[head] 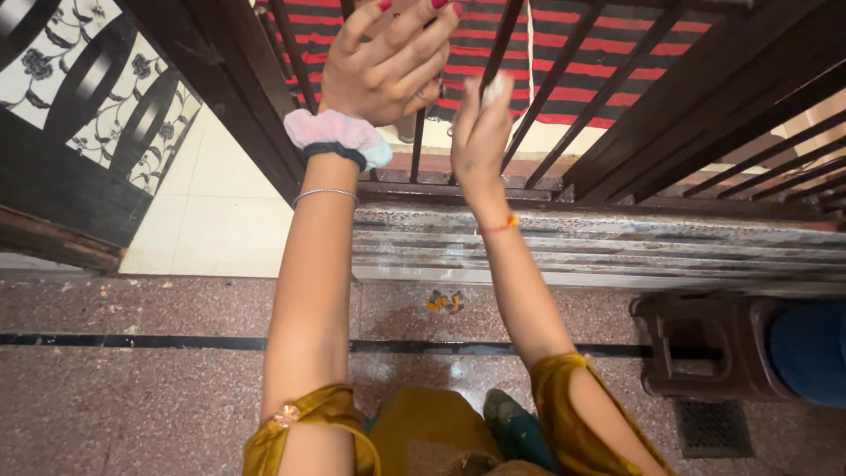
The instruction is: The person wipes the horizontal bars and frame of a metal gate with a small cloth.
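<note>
Both my arms reach up to a dark metal window grille (564, 79). My left hand (388, 66), with red nails, a pink scrunchie, a black band and a thin silver bracelet at the wrist, curls its fingers over a vertical bar (418, 150). My right hand (478, 132), a red thread on its wrist, pinches a small pale object (495, 88) against a slanted bar (502, 40). What the pale object is cannot be made out. A red, black and white striped cloth (608, 53) hangs behind the bars.
A worn stone sill (599, 247) runs under the grille. A brown plastic stool (705, 348) with something blue (811, 353) beside it stands at the right on the speckled floor (132, 388). A black and white floral panel (79, 97) is at upper left. A thin white cord (530, 35) hangs by the bars.
</note>
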